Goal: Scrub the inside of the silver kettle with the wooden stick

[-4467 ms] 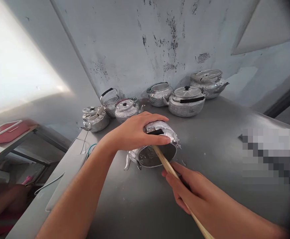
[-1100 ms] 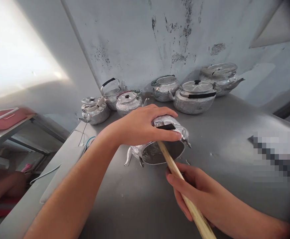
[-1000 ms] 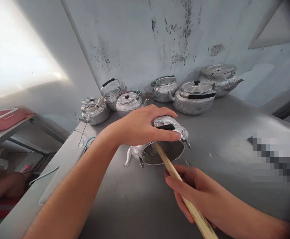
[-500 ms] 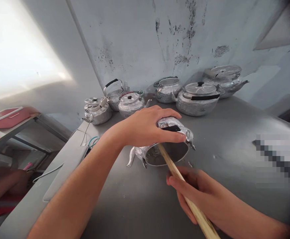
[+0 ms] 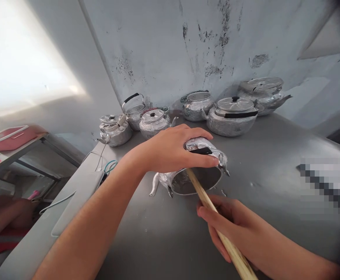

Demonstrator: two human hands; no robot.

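Observation:
A dented silver metal kettle (image 5: 166, 179) lies tipped on the grey table, its round opening facing me and its spout to the left. My left hand (image 5: 176, 149) is clamped over its upper side, thumb along a black handle grip (image 5: 200, 151). In my right hand (image 5: 224, 223) is a pale wooden stick (image 5: 231, 247), fingers wrapped around it. The stick's far end reaches inside the kettle's opening, where its tip is hidden.
Several silver kettles, such as a wide lidded one (image 5: 231, 122), stand along the wall. At left lie a flat grey case (image 5: 76, 204) and cables. A pink container (image 5: 12, 139) rests on a side shelf; a person's leg (image 5: 12, 214) shows below.
Almost nothing differs. The whole view has shifted very slightly; both hands, the kettle and the stick keep the same positions relative to one another.

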